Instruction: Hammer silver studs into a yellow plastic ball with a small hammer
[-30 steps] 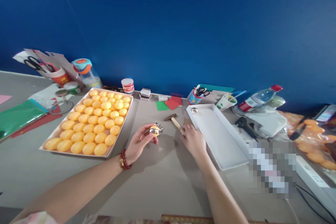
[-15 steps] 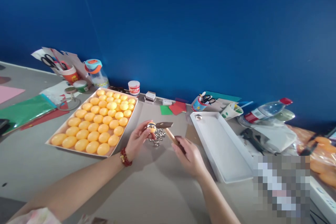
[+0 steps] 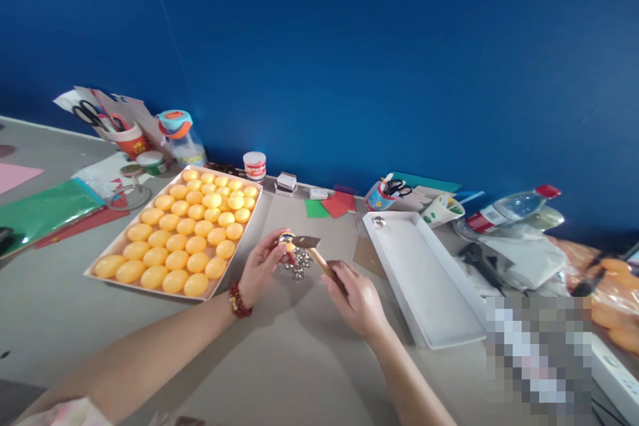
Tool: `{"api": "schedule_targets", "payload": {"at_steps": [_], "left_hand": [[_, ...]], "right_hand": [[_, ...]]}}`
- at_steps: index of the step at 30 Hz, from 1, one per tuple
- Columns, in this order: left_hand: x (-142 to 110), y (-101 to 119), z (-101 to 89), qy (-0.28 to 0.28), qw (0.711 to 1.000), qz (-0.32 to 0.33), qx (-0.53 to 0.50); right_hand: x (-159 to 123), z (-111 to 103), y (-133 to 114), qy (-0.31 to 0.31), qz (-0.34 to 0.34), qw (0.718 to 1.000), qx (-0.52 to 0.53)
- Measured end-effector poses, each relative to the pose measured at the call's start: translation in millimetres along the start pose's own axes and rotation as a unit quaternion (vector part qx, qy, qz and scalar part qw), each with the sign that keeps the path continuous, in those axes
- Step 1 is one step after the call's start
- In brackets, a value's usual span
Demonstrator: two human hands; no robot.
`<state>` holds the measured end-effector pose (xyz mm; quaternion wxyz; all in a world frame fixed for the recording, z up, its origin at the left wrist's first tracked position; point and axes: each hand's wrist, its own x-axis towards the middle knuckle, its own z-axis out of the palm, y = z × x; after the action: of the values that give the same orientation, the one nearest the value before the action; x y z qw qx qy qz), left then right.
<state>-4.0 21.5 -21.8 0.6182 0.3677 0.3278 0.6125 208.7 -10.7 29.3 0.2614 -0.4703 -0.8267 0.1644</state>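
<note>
So your left forearm (image 3: 144, 353) comes in from the bottom left corner, bare and slanting up at a shallow angle toward the middle. Your left hand (image 3: 260, 266) is in a pinch, left thumb (image 3: 273, 257) on the near side and the fingers curled round opposite it. Your right forearm (image 3: 404, 373) is bare too, but way steeper, leaning left as it goes up. Your right hand (image 3: 357, 303) is wrapped in a loose fist, back of it mostly up, right thumb (image 3: 334, 293) pointing forward and left. Hands are near each other, not touching, left one slightly farther forward.
</note>
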Motion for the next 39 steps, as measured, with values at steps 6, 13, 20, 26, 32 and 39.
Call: {"api": "schedule_targets", "payload": {"at_steps": [6,13,20,26,32,39], "left_hand": [[0.2,1.6,1.0,0.004,1.0,-0.01,0.003],[0.1,1.1,0.1,0.004,1.0,-0.012,0.003],[0.1,1.1,-0.3,0.006,1.0,-0.008,0.003],[-0.4,1.3,0.1,0.005,1.0,-0.017,0.004],[-0.6,1.7,0.1,0.004,1.0,-0.023,0.01],[-0.7,0.6,-0.9,0.001,1.0,-0.015,0.0]], "right_hand": [[1.0,0.4,-0.8,0.013,0.003,1.0,-0.011],[1.7,-1.2,-1.4,0.019,0.004,1.0,-0.002],[0.6,-2.5,-0.4,0.012,-0.003,1.0,-0.009],[0.8,-1.8,-3.6,-0.002,-0.004,1.0,-0.025],[1.4,-2.2,-4.4,0.013,-0.004,1.0,-0.019],[1.7,-2.4,-4.4,0.012,-0.004,1.0,-0.024]]}}
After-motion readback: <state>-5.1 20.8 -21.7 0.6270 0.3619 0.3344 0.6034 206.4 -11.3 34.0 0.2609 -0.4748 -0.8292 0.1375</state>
